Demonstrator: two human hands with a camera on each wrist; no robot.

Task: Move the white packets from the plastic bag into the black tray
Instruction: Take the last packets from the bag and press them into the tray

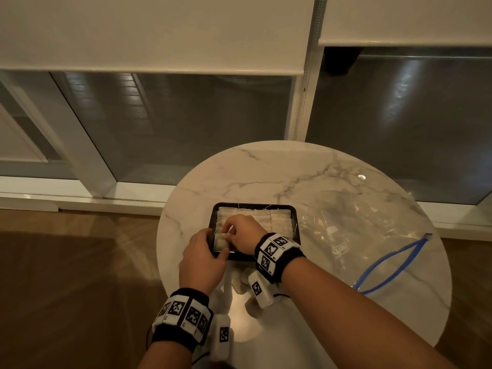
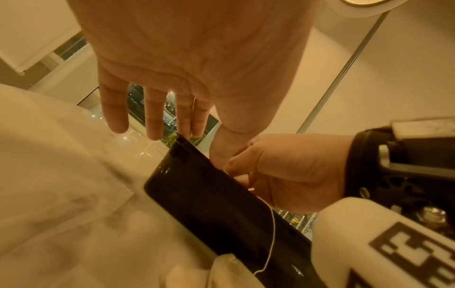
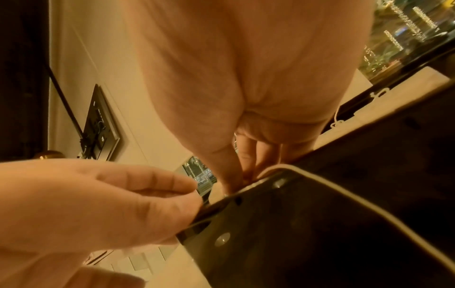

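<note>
The black tray (image 1: 253,205) sits mid-table, filled with rows of white packets (image 1: 279,222). My left hand (image 1: 216,242) holds its near-left corner, fingers along the outer wall and thumb over the rim; the left wrist view shows this grip (image 2: 197,148) on the tray's dark side (image 2: 209,204). My right hand (image 1: 231,237) reaches down into that same corner and pinches a white packet (image 1: 222,242). Its fingertips (image 3: 243,175) dip behind the tray rim (image 3: 320,224), so the packet is mostly hidden there. The clear plastic bag (image 1: 359,230) with a blue zip lies flat to the right.
The round marble table (image 1: 266,177) ends close behind my wrists and to the left of the tray. A thin white string (image 2: 272,230) hangs over the tray's side. Wood floor lies left, and windows with blinds stand behind.
</note>
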